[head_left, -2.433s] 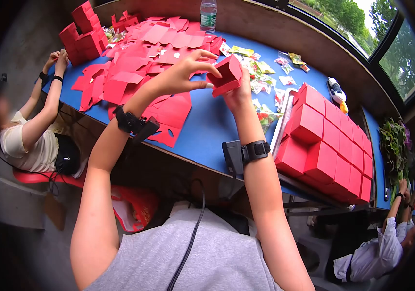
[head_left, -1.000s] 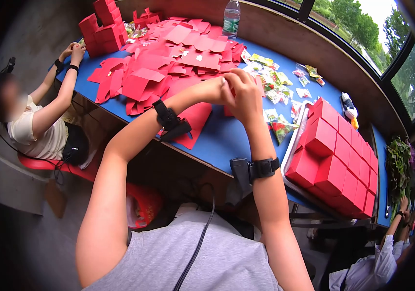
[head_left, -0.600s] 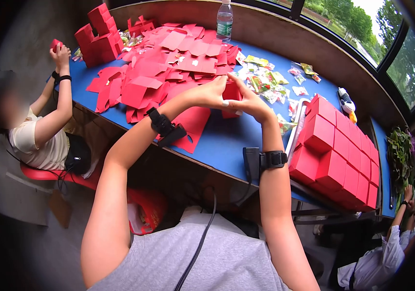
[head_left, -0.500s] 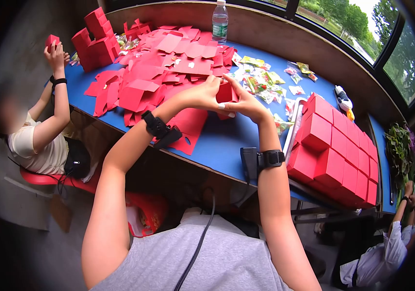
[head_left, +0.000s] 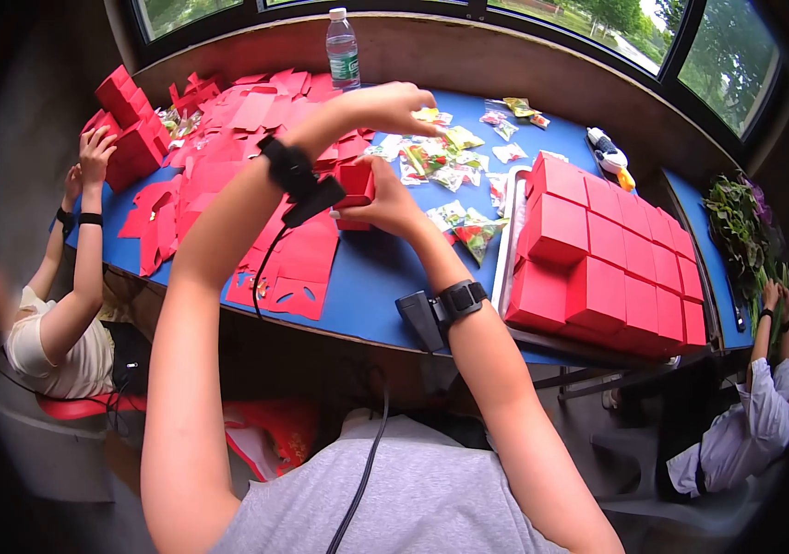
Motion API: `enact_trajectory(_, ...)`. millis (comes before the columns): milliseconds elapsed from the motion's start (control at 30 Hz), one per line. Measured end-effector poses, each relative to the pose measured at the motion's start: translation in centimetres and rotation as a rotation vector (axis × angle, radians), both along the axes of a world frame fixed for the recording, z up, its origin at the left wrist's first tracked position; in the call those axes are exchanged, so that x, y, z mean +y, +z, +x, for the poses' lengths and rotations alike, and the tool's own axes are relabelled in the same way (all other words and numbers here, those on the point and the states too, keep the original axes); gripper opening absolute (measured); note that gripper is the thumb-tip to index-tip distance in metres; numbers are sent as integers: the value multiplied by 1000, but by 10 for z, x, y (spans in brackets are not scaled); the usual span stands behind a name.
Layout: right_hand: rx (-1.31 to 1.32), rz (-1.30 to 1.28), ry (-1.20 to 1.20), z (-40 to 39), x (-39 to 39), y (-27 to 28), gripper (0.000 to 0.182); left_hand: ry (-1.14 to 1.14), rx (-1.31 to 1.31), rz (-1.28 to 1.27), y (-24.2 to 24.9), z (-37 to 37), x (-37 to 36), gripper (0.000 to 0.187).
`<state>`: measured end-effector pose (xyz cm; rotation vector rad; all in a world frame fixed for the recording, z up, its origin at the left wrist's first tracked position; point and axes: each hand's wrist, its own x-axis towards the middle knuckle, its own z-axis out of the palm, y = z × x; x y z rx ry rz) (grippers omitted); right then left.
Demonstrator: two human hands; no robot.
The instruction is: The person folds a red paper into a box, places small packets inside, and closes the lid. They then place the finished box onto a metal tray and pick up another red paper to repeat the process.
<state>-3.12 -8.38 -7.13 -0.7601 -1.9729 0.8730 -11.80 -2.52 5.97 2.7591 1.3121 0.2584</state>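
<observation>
My left hand is raised over the near side of the small wrapped packets, its fingers stretched forward and apart, with nothing visible in them. Lower down, my right hand grips a small red box whose open top faces up. Flat red card pieces lie under and to the left of the box, on the blue table. Part of the red card pile is hidden behind my left forearm.
A white tray holds stacked red boxes at the right. A water bottle stands at the back, near the window. More red boxes are stacked at the left, where a person's hands touch them. Another person sits far right.
My left hand has left the red box and moved up and over toward the packets. My right hand still holds the box. The view has shifted right; the other person's hands have come down to the stack.
</observation>
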Motion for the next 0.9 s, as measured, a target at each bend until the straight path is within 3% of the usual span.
enact_trajectory(133, 65, -23, -2, 0, -1, -2, 77, 29, 343, -87, -39, 50, 41, 89)
enact_trajectory(167, 118, -72, 21, -1, 2, -6, 76, 56, 404, -212, -46, 57, 51, 92)
enact_trajectory(200, 173, -122, 43, -1, 3, -8, 76, 23, 434, -146, -55, 58, 57, 92)
enact_trajectory(267, 209, -145, 36, -1, 4, -8, 73, 151, 356, -336, -53, 59, 58, 90)
enact_trajectory(333, 234, -71, 43, -4, 1, -6, 72, 182, 309, -356, -42, 58, 41, 82)
enact_trajectory(367, 139, 44, 10, -5, 3, -7, 78, 191, 220, -458, -42, 53, 36, 80)
enact_trajectory(467, 46, 3, -5, -3, 4, -6, 81, 163, 46, -694, -58, 36, 43, 71)
enact_trajectory(533, 55, 13, -16, -4, 5, -8, 83, 51, -24, -574, -61, 24, 38, 62)
enact_trajectory(600, 30, 53, -53, -5, 3, -8, 81, -21, -51, -447, -52, 11, 25, 34)
enact_trajectory(733, 52, -22, -27, -4, 2, -8, 80, -109, -393, -58, -33, -41, 17, 31)
enact_trajectory(800, 61, -17, -30, -3, 0, -8, 80, 195, -677, -89, -1, -53, -32, 33)
enact_trajectory(900, 54, 24, -53, -6, 3, -10, 78, 260, -680, -187, -5, -75, -68, 46)
